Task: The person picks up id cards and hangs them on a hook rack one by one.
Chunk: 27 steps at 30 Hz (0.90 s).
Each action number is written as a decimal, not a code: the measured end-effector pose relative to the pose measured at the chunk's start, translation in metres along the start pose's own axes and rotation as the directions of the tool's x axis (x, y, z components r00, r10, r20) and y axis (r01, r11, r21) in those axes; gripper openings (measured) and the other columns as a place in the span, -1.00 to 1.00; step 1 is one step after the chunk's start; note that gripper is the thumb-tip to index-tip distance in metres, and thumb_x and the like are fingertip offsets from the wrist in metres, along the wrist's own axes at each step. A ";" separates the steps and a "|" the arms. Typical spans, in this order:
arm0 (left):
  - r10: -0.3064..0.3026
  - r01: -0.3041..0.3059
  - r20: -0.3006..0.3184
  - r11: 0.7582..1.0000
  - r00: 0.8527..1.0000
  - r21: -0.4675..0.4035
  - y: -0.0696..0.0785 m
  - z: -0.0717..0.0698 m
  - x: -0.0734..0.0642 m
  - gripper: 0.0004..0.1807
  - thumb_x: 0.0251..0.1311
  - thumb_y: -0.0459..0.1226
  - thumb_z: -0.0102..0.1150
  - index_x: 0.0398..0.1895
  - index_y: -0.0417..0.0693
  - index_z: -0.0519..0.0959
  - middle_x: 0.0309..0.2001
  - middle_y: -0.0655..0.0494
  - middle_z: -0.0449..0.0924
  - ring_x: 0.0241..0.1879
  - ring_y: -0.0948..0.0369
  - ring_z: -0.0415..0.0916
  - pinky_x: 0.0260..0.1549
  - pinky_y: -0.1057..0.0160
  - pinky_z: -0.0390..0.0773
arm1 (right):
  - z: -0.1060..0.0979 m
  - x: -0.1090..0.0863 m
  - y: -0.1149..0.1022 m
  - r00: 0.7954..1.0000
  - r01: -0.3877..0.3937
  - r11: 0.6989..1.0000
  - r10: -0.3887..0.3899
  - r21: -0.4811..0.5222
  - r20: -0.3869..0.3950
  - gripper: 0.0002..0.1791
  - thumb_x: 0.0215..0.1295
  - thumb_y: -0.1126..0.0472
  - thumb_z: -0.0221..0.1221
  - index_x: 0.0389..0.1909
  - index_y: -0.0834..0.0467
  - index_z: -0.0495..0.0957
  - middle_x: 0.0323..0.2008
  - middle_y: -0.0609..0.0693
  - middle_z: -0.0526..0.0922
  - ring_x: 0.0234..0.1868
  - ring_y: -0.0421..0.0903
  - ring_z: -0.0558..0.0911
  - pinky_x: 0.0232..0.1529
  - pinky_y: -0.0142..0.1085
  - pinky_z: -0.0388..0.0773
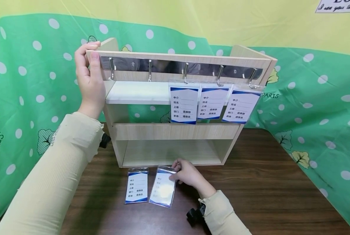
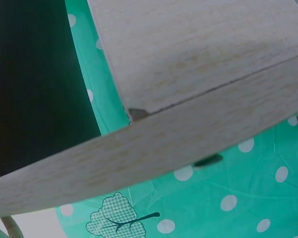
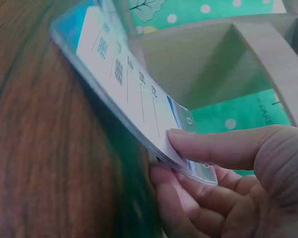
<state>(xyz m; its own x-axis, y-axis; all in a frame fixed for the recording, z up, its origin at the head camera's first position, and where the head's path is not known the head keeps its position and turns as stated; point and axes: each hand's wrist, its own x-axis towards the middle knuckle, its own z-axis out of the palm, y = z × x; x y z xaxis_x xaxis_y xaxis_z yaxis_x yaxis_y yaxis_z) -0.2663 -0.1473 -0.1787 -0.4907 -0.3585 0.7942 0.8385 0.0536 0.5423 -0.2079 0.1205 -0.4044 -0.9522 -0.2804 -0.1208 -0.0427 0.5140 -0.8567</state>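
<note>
My left hand (image 1: 89,81) grips the top left corner of a light wooden shelf unit (image 1: 175,131), thumb on the front and fingers over the back. With thumb and fingers, my right hand (image 1: 189,176) pinches the top right corner of a clear-sleeved ID badge (image 1: 162,191). In the right wrist view that badge (image 3: 129,94) tilts up at the held end, its far end near the table. A second badge (image 1: 136,187) lies flat just to its left. Three more badges, the middle one (image 1: 213,102) among them, hang from the right-hand hooks of a metal hook strip (image 1: 166,66).
The shelf unit stands on a dark brown wooden table (image 1: 268,182), its white upper board (image 1: 139,93) below the hook strip. Behind it hangs a green and yellow dotted cloth (image 1: 304,78). A black wrist camera (image 1: 194,216) sits beside the right sleeve.
</note>
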 end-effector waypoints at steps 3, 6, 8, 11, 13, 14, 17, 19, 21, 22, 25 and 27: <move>0.000 0.000 0.002 1.000 1.000 0.003 -0.001 0.000 0.001 -0.76 0.48 -0.35 -0.24 0.03 -0.04 0.44 0.11 0.16 0.50 0.01 0.24 0.45 0.06 0.35 0.37 | -0.001 0.000 -0.002 0.999 0.025 0.998 -0.026 0.063 0.026 -0.64 0.05 0.45 0.33 -0.14 0.31 0.43 -0.44 0.05 0.58 -0.57 -0.15 0.53 -0.57 -0.25 0.59; 0.002 -0.002 0.004 1.000 1.000 0.006 -0.003 0.000 0.001 -0.76 0.48 -0.35 -0.24 0.03 -0.04 0.44 0.12 0.15 0.50 0.01 0.24 0.45 0.06 0.35 0.37 | -0.002 -0.002 -0.006 0.998 0.041 0.994 -0.046 0.100 0.041 -0.63 0.10 0.45 0.30 -0.08 0.32 0.41 -0.45 0.05 0.61 -0.55 -0.16 0.55 -0.55 -0.23 0.60; 0.002 -0.002 0.006 1.000 1.000 0.009 -0.004 0.000 0.002 -0.76 0.48 -0.35 -0.24 0.04 -0.03 0.44 0.12 0.15 0.50 0.02 0.24 0.45 0.06 0.35 0.37 | -0.002 -0.003 -0.009 0.997 0.051 0.992 -0.056 0.112 0.044 -0.62 0.13 0.45 0.29 -0.05 0.32 0.41 -0.46 0.06 0.63 -0.53 -0.16 0.55 -0.53 -0.22 0.60; 0.003 -0.003 0.007 1.000 1.000 0.010 -0.005 -0.001 0.002 -0.76 0.48 -0.35 -0.24 0.04 -0.03 0.44 0.12 0.13 0.50 0.02 0.24 0.45 0.06 0.33 0.38 | -0.004 -0.005 -0.012 0.996 0.069 0.990 -0.076 0.123 0.048 -0.64 0.17 0.43 0.28 -0.03 0.31 0.41 -0.47 0.04 0.64 -0.52 -0.17 0.55 -0.51 -0.22 0.59; 0.005 -0.005 0.010 1.000 1.000 0.014 -0.006 -0.001 0.003 -0.76 0.48 -0.35 -0.24 0.05 -0.04 0.43 0.12 0.12 0.50 0.02 0.23 0.45 0.07 0.32 0.38 | -0.004 -0.008 -0.015 0.994 0.082 0.986 -0.091 0.144 0.059 -0.64 0.18 0.42 0.27 -0.03 0.30 0.41 -0.47 0.01 0.64 -0.51 -0.17 0.55 -0.51 -0.24 0.58; 0.006 -0.006 0.010 1.000 1.000 0.016 -0.007 -0.001 0.003 -0.76 0.48 -0.35 -0.24 0.05 -0.04 0.43 0.12 0.11 0.50 0.02 0.23 0.45 0.07 0.32 0.39 | -0.005 -0.009 -0.017 0.992 0.095 0.983 -0.107 0.157 0.067 -0.65 0.18 0.42 0.27 -0.03 0.31 0.41 -0.46 0.02 0.64 -0.50 -0.18 0.56 -0.51 -0.25 0.58; 0.012 -0.012 0.013 1.000 1.000 0.015 -0.007 -0.002 0.004 -0.76 0.48 -0.35 -0.24 0.05 -0.05 0.43 0.12 0.09 0.50 0.03 0.23 0.46 0.08 0.31 0.39 | -0.005 -0.014 -0.024 0.986 0.119 0.972 -0.139 0.201 0.088 -0.66 0.19 0.42 0.27 -0.04 0.31 0.41 -0.44 0.03 0.67 -0.49 -0.18 0.57 -0.53 -0.31 0.56; 0.014 -0.015 0.014 1.000 1.000 0.018 -0.007 -0.001 0.003 -0.75 0.48 -0.35 -0.24 0.06 -0.04 0.43 0.12 0.09 0.50 0.03 0.23 0.45 0.08 0.31 0.39 | -0.006 -0.017 -0.029 0.982 0.134 0.966 -0.159 0.223 0.100 -0.66 0.19 0.42 0.26 -0.04 0.31 0.41 -0.42 0.07 0.68 -0.48 -0.18 0.57 -0.53 -0.33 0.54; 0.016 -0.016 0.012 1.000 1.000 0.019 -0.007 -0.001 0.003 -0.75 0.48 -0.35 -0.24 0.05 -0.04 0.43 0.12 0.10 0.50 0.03 0.23 0.45 0.08 0.32 0.38 | -0.006 -0.020 -0.034 0.980 0.139 0.962 -0.167 0.236 0.106 -0.67 0.20 0.42 0.25 -0.04 0.31 0.40 -0.40 0.10 0.69 -0.47 -0.17 0.57 -0.52 -0.34 0.53; 0.014 -0.014 0.011 1.000 1.000 0.020 -0.006 -0.001 0.003 -0.75 0.48 -0.35 -0.24 0.05 -0.04 0.43 0.13 0.12 0.50 0.02 0.23 0.45 0.08 0.32 0.38 | -0.006 -0.022 -0.036 0.979 0.143 0.960 -0.173 0.241 0.109 -0.66 0.20 0.43 0.25 -0.04 0.31 0.40 -0.39 0.12 0.69 -0.46 -0.17 0.57 -0.52 -0.34 0.52; 0.004 -0.004 0.009 1.000 1.000 0.018 -0.004 -0.001 0.002 -0.76 0.48 -0.35 -0.24 0.05 -0.03 0.43 0.13 0.14 0.49 0.02 0.24 0.44 0.07 0.32 0.38 | -0.006 -0.026 -0.041 0.977 0.151 0.957 -0.183 0.249 0.111 -0.66 0.20 0.43 0.25 -0.03 0.32 0.40 -0.38 0.14 0.69 -0.46 -0.16 0.57 -0.52 -0.33 0.52; -0.005 0.005 0.009 1.000 1.000 0.013 -0.003 -0.001 0.001 -0.76 0.48 -0.34 -0.24 0.05 -0.02 0.43 0.12 0.14 0.48 0.02 0.24 0.44 0.07 0.32 0.38 | -0.006 -0.029 -0.045 0.976 0.154 0.955 -0.187 0.252 0.112 -0.65 0.19 0.43 0.26 -0.03 0.32 0.40 -0.38 0.14 0.69 -0.46 -0.16 0.57 -0.51 -0.34 0.52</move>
<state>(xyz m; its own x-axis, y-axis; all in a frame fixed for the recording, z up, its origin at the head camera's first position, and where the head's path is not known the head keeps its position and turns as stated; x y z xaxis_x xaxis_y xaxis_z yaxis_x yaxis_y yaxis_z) -0.2695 -0.1488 -0.1795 -0.4971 -0.3504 0.7938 0.8328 0.0642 0.5498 -0.1804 0.1108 -0.3593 -0.8874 -0.4608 -0.0143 -0.1110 0.2436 -0.9635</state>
